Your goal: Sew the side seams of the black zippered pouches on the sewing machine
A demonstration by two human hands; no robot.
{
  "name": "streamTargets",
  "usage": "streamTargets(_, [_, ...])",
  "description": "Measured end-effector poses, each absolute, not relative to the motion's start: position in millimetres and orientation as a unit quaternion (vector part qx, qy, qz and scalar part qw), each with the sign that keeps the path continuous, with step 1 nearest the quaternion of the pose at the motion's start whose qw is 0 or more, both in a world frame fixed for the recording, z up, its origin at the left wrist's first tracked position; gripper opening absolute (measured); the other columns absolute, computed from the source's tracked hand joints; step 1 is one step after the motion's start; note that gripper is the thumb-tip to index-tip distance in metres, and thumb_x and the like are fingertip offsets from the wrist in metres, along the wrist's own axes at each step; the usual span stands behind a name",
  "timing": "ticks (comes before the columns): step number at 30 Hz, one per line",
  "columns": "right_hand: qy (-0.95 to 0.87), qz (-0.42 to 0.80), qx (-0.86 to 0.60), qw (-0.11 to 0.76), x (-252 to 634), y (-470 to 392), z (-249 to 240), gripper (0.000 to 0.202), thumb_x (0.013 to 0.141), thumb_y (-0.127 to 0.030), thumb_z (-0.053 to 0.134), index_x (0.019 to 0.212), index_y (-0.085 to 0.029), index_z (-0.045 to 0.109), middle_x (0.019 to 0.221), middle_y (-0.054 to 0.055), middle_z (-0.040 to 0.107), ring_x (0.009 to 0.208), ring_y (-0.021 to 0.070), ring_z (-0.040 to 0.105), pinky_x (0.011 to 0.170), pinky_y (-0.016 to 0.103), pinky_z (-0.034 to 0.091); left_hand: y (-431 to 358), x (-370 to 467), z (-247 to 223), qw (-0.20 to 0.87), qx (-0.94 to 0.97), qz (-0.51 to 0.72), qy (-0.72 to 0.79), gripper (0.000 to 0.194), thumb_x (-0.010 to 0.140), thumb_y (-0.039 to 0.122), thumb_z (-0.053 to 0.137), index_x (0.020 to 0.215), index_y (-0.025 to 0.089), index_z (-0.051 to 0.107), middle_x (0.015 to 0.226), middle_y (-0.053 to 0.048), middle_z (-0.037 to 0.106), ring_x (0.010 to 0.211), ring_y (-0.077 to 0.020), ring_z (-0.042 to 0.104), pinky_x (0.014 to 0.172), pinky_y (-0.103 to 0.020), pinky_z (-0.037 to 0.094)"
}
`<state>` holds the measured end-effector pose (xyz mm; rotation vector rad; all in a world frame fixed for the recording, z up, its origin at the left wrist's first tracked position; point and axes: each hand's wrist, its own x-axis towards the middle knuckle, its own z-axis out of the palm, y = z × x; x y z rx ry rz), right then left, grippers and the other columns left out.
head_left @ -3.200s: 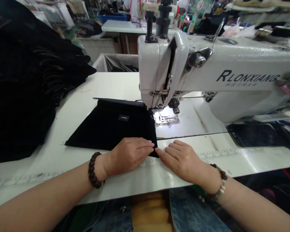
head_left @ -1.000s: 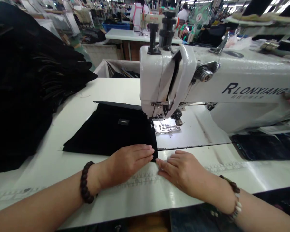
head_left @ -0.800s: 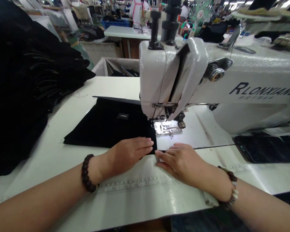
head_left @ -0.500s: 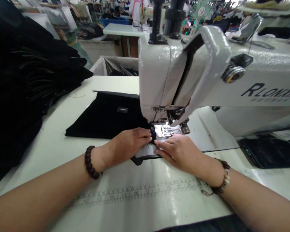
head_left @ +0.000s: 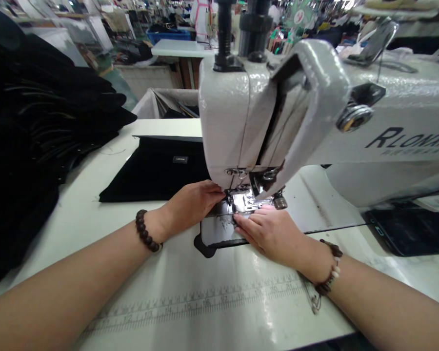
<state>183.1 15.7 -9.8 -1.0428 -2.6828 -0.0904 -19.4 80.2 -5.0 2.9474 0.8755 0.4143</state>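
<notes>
**Black cloth (head_left: 149, 175) is lying beside a big white sewing machine (head_left: 230, 107)**

At the far left, a tall pile of black pieces (head_left: 25, 141) is standing on the white table (head_left: 161, 302). Just right of the pile, the black cloth is lying flat. Its right end is going out of sight behind the front of the machine. A small label (head_left: 180, 159) is sitting on the cloth.

A dark bead bracelet (head_left: 146, 231) is hugging the left wrist. The left hand (head_left: 186, 204) is reaching to the cloth's near right corner. Its fingers are pressing together, and their tips are touching the cloth, close to the shiny metal foot (head_left: 247, 200). I cannot tell if they are pinching it.

Below the foot, a metal plate (head_left: 219, 231) is shining, and a black tab (head_left: 205, 248) is poking out by its left corner. Ruler marks (head_left: 205, 304) are running across the table nearer the person.

The right hand (head_left: 270, 231) is resting on the plate's right side. Its fingers are bending a little and staying close together; I cannot tell if anything is under them. Another bracelet (head_left: 329, 268) is circling that wrist. At the far right, a dark phone (head_left: 413, 231) is lying on the table.
</notes>
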Motion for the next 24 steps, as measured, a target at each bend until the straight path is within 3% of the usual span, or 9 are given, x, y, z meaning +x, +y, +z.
streamTargets(6, [-0.917,-0.001,-0.379,0.124,185,16,-5,0.029,0.091,-0.029,0.037,0.088,-0.014,0.062,0.056,0.000,0.058,0.049,0.0118,0.047,0.051,0.028,0.025,80,-19,-4,0.039,0.945,0.134,0.295,0.020,0.087,0.014,0.045,0.092,0.018,0.064,0.097,-0.001,0.066,0.094,-0.0126,0.059,0.083,-0.021,0.046])
streamTargets(16, [-0.896,0.046,-0.425,0.123,187,18,-1,0.031,0.089,-0.031,0.040,0.082,-0.017,0.066,0.058,0.001,0.060,0.052,0.0122,0.047,0.051,0.027,0.025,94,-38,2,0.096,0.940,0.143,0.294,0.026,0.088,0.028,0.044,0.101,0.020,0.065,0.109,-0.006,0.058,0.098,-0.0196,0.054,0.086,-0.034,0.045])
streamTargets(24, [-0.911,0.059,-0.392,0.115,193,11,4,0.031,0.090,-0.029,0.038,0.077,-0.017,0.064,0.058,0.000,0.060,0.050,0.0108,0.045,0.054,0.027,0.026,53,-43,25,0.133,0.940,-0.007,0.313,0.032,0.087,0.021,0.046,0.117,0.020,0.054,0.097,-0.006,0.051,0.079,-0.0153,0.057,0.076,-0.030,0.049])
